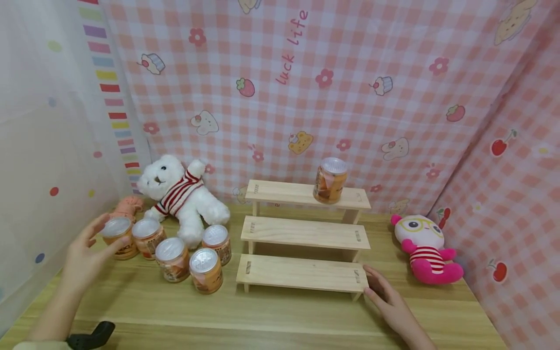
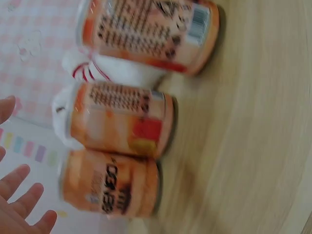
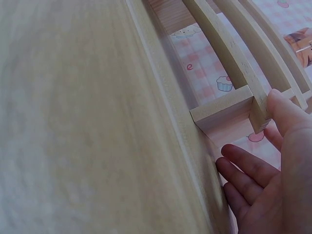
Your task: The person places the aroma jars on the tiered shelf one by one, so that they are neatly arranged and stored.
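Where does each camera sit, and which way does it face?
Head: worn on the head, looks forward and down at cans, bear and rack; left hand, right hand and forearms show.
Left wrist: on that wrist, faces cans, picture rolled sideways; left fingers show.
Right wrist: on that wrist, faces the rack's end; right fingers show.
Head and left wrist share cans and bear.

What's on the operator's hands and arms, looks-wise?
Left hand ungloved; a black, bent wrist-worn piece and the edge of a pale sleeve lower down. Right hand ungloved, forearm bare as far as shown.
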A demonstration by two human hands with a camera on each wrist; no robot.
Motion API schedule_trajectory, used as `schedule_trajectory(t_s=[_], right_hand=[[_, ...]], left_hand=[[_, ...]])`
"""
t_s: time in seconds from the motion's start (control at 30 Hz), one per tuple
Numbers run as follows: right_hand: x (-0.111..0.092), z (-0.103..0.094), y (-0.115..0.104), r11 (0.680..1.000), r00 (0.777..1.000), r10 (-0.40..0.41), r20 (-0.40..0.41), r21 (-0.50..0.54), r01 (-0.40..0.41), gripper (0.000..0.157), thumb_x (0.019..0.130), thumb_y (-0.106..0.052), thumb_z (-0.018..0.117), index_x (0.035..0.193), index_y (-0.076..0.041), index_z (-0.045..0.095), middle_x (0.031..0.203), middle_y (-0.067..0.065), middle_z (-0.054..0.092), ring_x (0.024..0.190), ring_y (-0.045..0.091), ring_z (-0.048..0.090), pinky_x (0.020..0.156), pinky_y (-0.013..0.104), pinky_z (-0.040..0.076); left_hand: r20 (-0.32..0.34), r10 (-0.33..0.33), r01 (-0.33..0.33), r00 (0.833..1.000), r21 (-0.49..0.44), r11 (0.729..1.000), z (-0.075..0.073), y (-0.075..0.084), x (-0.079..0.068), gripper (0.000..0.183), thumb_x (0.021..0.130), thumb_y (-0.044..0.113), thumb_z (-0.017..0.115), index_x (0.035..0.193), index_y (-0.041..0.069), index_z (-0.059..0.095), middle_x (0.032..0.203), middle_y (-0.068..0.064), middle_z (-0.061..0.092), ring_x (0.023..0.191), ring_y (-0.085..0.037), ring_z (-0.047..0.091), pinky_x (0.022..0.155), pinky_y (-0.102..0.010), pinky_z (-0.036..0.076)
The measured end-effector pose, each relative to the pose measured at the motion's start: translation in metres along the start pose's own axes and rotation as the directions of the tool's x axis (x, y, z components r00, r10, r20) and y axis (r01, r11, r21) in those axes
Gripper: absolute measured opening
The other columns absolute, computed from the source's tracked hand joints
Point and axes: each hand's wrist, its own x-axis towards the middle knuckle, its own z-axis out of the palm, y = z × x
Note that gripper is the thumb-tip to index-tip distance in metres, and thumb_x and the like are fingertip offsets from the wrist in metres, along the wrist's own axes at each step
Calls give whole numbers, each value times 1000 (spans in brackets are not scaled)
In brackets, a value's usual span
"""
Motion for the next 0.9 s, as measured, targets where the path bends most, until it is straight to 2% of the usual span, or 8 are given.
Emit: schedule_trajectory(t_s=[0.03,0.13,0.2,0.23,0.67,0.9], right_hand=[[0,0,1,1000,1000,7,0,-3,-7,47,97,-4,55,141,-2,42,121,24,58,109,2,54,87,14,42],[-1,-1,2,1000,1000,28,7,-13,-28,47,97,-7,55,142,-3,42,122,22,58,110,2,53,88,15,42],[-1,-1,2,999,999,34,7,-18,-34,47,97,-7,55,142,-3,42,122,22,58,109,3,54,88,15,42],[-1,-1,2,999,999,33,8,-18,-33,47,97,-7,55,142,-3,42,122,22,58,109,3,54,88,15,43],[0,-1,-3,1000,1000,-23,10,-7,23,48,96,-1,55,142,1,41,120,22,59,109,6,55,87,15,43],[0,-1,-1,999,999,-31,10,-7,31,48,96,-1,54,142,0,41,121,23,58,110,5,54,88,14,42]], left_hand=[[12,-5,5,1000,7,1000,-1,-2,2,74,89,25,70,150,7,31,148,-21,34,135,-29,31,105,-38,26],[57,-31,30,998,6,1000,-5,-8,6,78,90,27,69,151,4,25,149,-28,28,134,-45,25,106,-55,23],[85,-48,48,995,2,999,-7,-13,8,80,90,28,68,151,3,22,148,-31,25,132,-51,23,100,-66,21],[99,-58,57,993,5,998,-8,-15,10,81,91,29,68,151,3,20,148,-32,23,131,-53,22,100,-67,20],[182,-34,30,983,27,999,-8,-46,21,79,92,26,65,149,-5,20,147,-36,21,124,-59,26,92,-73,25],[235,-38,23,971,66,998,-8,-53,27,82,92,28,66,149,-6,18,140,-42,27,116,-63,32,81,-72,35]])
